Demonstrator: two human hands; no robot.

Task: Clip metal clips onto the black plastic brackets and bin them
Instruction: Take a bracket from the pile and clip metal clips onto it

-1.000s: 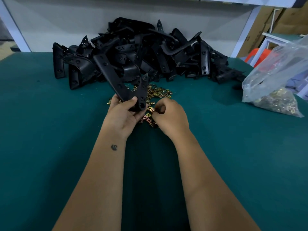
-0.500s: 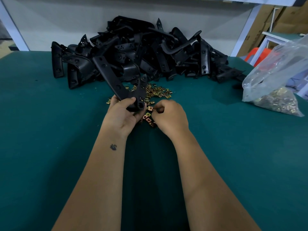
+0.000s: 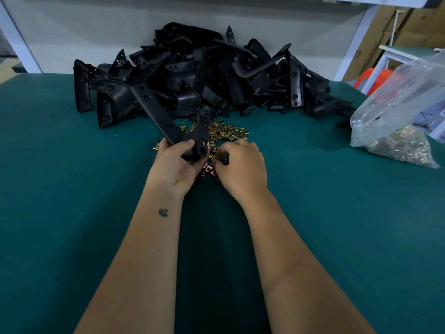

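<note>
While the left hand (image 3: 175,165) grips a bracket (image 3: 173,126) — right hand (image 3: 240,165) pinches a clip (image 3: 218,159).

bracket pile (image 3: 204,75) lying at table (image 3: 60,189) far edge | loose clips (image 3: 226,132) lying before it | bag (image 3: 404,116) sitting at right edge

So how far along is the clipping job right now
No finished brackets or bin show in view. In hand: the left hand grips one black bracket while the right hand works at the loose metal clips. Left: a big bracket pile and a clip bag, so most remains.
</note>
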